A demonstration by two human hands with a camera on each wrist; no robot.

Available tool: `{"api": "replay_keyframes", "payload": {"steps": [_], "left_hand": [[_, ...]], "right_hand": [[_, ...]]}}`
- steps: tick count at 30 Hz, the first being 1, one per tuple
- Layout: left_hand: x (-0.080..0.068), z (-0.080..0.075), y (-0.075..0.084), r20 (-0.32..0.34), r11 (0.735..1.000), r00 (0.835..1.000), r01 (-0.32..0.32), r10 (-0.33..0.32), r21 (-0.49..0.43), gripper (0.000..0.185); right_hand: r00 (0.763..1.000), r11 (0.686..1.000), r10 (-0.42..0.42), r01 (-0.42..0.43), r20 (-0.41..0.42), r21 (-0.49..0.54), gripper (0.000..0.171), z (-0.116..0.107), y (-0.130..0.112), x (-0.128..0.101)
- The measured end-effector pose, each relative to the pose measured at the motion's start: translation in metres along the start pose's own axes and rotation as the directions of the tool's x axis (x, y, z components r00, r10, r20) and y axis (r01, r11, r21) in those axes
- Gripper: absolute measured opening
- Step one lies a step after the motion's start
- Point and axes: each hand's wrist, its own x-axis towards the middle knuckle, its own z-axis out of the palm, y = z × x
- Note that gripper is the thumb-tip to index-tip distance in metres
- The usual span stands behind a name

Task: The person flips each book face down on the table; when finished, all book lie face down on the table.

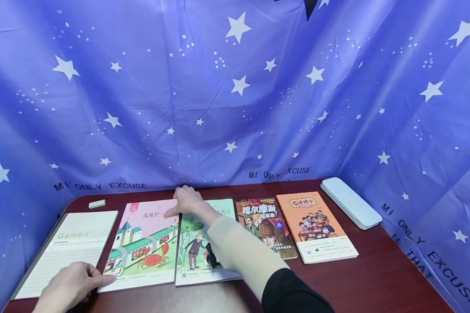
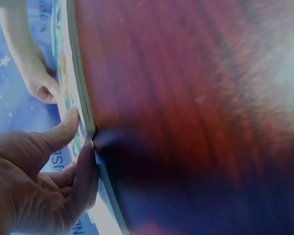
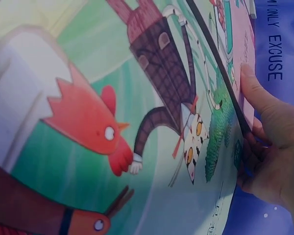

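A pink picture book point(image 1: 141, 234) with a green train and a red crab on its cover lies on the table. My left hand point(image 1: 72, 282) pinches its near left corner, thumb on the cover and forefinger at the edge, as the left wrist view shows. At the far right corner of the same book, my right hand point(image 1: 188, 202) grips with the thumb over the cover and the other fingers at the back edge. A green picture book point(image 3: 157, 147) lies right beside it, partly covered by my right forearm in the head view.
Left of the pink book lies a Gambit notebook point(image 1: 72, 234), with a small white block point(image 1: 97, 204) behind it. To the right are a detective book point(image 1: 264, 226), an orange book point(image 1: 313, 221) and a pale case point(image 1: 350, 203). A starry blue curtain point(image 1: 203, 95) encloses the table.
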Motion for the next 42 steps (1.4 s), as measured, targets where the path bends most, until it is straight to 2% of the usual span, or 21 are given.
{"api": "replay_keyframes", "payload": {"steps": [5, 10, 14, 17, 23, 26, 29, 31, 33, 34, 36, 39, 40, 42], "left_hand": [[-0.007, 0.007, 0.011, -0.069, 0.99, 0.995, -0.069, 0.078, 0.123, 0.059], [-0.009, 0.01, 0.013, -0.127, 0.982, 0.985, -0.094, 0.115, 0.161, 0.057], [-0.008, 0.009, 0.011, -0.128, 0.984, 0.985, -0.096, 0.116, 0.151, 0.052], [-0.006, 0.009, 0.01, -0.12, 0.986, 0.988, -0.083, 0.101, 0.146, 0.056], [-0.001, 0.012, 0.002, -0.06, 0.992, 0.997, -0.038, 0.046, 0.121, 0.065], [0.002, 0.012, -0.002, -0.047, 0.994, 0.998, -0.03, 0.035, 0.105, 0.067], [0.004, 0.01, -0.003, -0.024, 0.998, 0.999, -0.022, 0.024, 0.064, 0.065], [0.004, 0.008, -0.004, 0.003, 1.0, 1.0, -0.011, 0.011, 0.009, 0.063], [0.003, 0.006, -0.005, 0.035, 0.996, 0.999, -0.012, 0.015, -0.088, 0.059], [0.003, 0.004, -0.005, 0.056, 0.988, 0.998, -0.025, 0.034, -0.152, 0.057], [0.002, -0.001, -0.007, 0.11, 0.955, 0.991, -0.045, 0.08, -0.292, 0.052], [0.0, -0.01, -0.012, 0.188, 0.872, 0.967, -0.061, 0.173, -0.486, 0.046], [0.0, -0.014, -0.013, 0.203, 0.848, 0.959, -0.063, 0.197, -0.527, 0.042], [-0.001, -0.022, -0.015, 0.208, 0.815, 0.954, -0.059, 0.216, -0.576, 0.034]], "right_hand": [[1.0, 1.0, -0.007, 0.007, -0.005, 0.007, 0.07, 0.0, 0.0, 0.001], [1.0, 0.999, -0.021, 0.021, 0.001, 0.029, 0.07, 0.0, 0.001, 0.001], [0.999, 0.999, -0.035, 0.035, -0.001, 0.035, 0.07, -0.001, 0.001, 0.002], [0.999, 0.998, -0.036, 0.036, 0.0, 0.05, 0.068, -0.001, 0.002, 0.004], [1.0, 0.986, -0.03, 0.031, -0.009, 0.164, 0.054, 0.001, 0.005, 0.005], [0.999, 0.959, -0.036, 0.044, -0.034, 0.28, 0.042, -0.001, 0.007, 0.006], [0.997, 0.91, -0.047, 0.066, -0.058, 0.409, 0.032, -0.003, 0.009, 0.008], [0.997, 0.876, -0.056, 0.077, -0.058, 0.477, 0.028, -0.005, 0.011, 0.01], [0.997, 0.847, -0.061, 0.079, -0.052, 0.526, 0.025, -0.006, 0.012, 0.011], [0.997, 0.831, -0.062, 0.078, -0.048, 0.551, 0.024, -0.007, 0.013, 0.012], [0.997, 0.803, -0.063, 0.071, -0.034, 0.592, 0.023, -0.009, 0.015, 0.012], [0.997, 0.759, -0.071, 0.062, -0.011, 0.648, 0.024, -0.013, 0.017, 0.012], [0.997, 0.741, -0.079, 0.059, -0.002, 0.669, 0.025, -0.015, 0.017, 0.012], [0.995, 0.708, -0.094, 0.056, 0.015, 0.704, 0.026, -0.02, 0.019, 0.012]]}}
